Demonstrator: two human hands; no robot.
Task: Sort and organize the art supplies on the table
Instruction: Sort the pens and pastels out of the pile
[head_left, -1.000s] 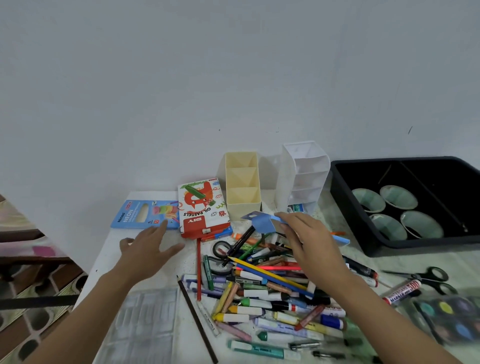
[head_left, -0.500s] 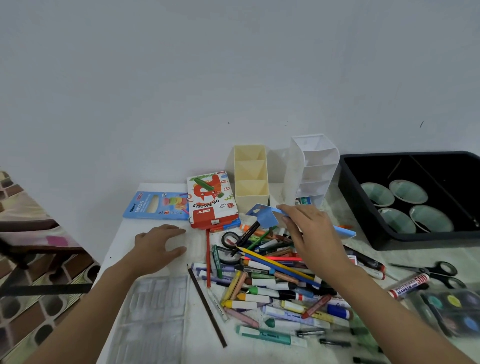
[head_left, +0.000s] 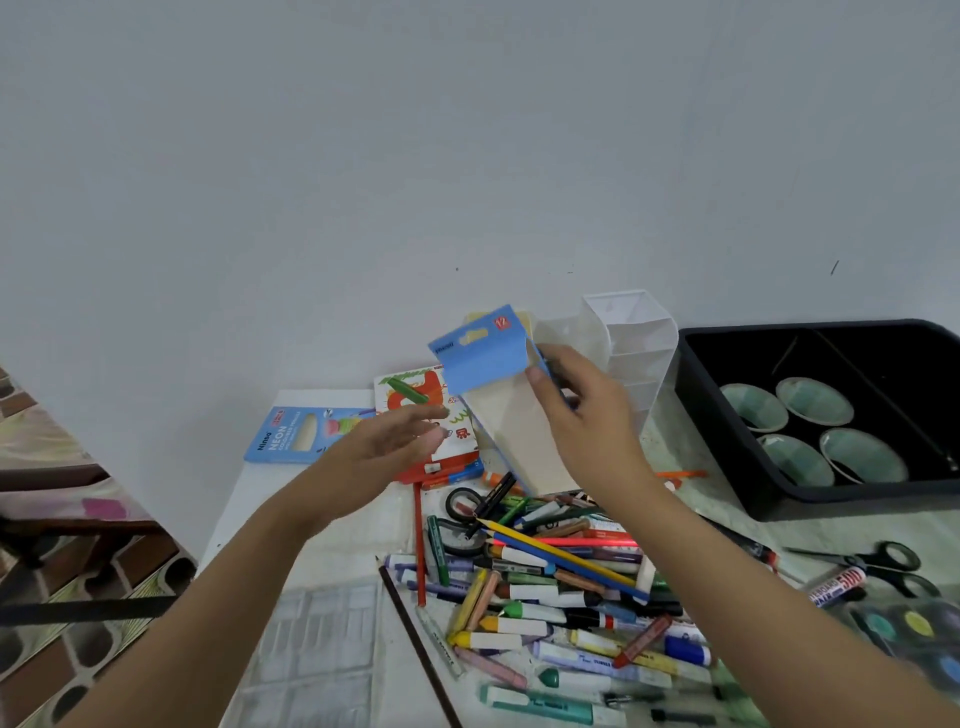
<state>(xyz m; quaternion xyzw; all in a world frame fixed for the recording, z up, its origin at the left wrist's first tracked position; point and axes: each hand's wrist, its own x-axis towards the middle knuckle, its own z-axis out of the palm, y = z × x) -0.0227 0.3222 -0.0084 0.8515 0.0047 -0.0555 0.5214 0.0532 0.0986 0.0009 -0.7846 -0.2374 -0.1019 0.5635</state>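
Observation:
My right hand (head_left: 582, 415) pinches a blue pencil box (head_left: 483, 358) with a white inner side and holds it up above the table, its flap bent over. My left hand (head_left: 384, 447) hovers open just left of it, over the red oil pastels box (head_left: 447, 415), touching nothing. Below both hands lies a heap of pencils, crayons and markers (head_left: 550, 587). A second blue neon pencil box (head_left: 296, 434) lies flat at the far left.
A white organizer (head_left: 634, 338) stands at the wall; a cream one is hidden behind the raised box. At right is a black bin (head_left: 727, 457) holding round dishes. Scissors (head_left: 878, 561), a marker (head_left: 836, 587), a paint palette (head_left: 914, 629) and a clear tray (head_left: 322, 649) lie around.
My right hand has lifted the blue box up off the pile. My left hand has risen from the table and moved right toward the box.

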